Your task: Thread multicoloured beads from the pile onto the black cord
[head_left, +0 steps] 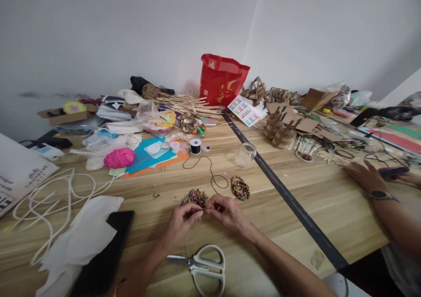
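Observation:
Both hands meet at the near edge of a pile of small multicoloured beads (194, 197). My left hand (184, 218) is pinched, thumb against fingertips; what lies between them is too small to tell. My right hand (225, 210) pinches close beside it, beneath a dark cord (219, 175) that runs back toward a spool of black cord (195, 146). Strung beads (240, 188) lie coiled to the right of the hands. White-handled scissors (207, 268) rest nearer the body, blades pointing left.
A clear cup (245, 154) stands beyond the strung beads, beside a black strip (286, 192) across the table. Another person's hand (366, 176) rests at the right. White cable (49, 196), paper (82, 235) and a black tablet-like object (105, 257) lie left; a red bag (223, 80) stands behind.

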Action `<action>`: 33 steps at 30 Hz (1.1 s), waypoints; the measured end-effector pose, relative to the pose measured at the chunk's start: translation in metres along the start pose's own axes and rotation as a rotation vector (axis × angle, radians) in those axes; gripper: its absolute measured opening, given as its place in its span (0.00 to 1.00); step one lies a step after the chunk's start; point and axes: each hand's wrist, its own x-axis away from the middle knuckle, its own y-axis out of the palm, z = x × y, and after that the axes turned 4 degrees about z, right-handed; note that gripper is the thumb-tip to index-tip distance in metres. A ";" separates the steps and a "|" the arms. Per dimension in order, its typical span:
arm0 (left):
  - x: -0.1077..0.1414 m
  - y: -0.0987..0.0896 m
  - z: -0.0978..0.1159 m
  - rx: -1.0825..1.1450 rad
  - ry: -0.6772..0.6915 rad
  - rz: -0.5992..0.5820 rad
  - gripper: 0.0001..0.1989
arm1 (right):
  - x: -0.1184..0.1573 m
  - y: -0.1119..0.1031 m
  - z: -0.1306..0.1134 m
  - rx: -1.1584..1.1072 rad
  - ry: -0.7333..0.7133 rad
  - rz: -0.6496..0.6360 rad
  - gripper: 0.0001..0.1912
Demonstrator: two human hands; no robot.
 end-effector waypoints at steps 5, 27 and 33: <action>0.001 0.000 0.000 -0.037 0.015 0.007 0.13 | 0.002 0.002 0.002 -0.010 0.020 -0.015 0.04; 0.008 0.001 -0.007 -0.097 0.075 -0.008 0.13 | 0.005 0.003 0.002 0.064 -0.119 -0.045 0.06; 0.010 0.000 -0.013 -0.129 0.091 0.006 0.13 | 0.007 0.018 0.009 0.049 -0.053 -0.052 0.02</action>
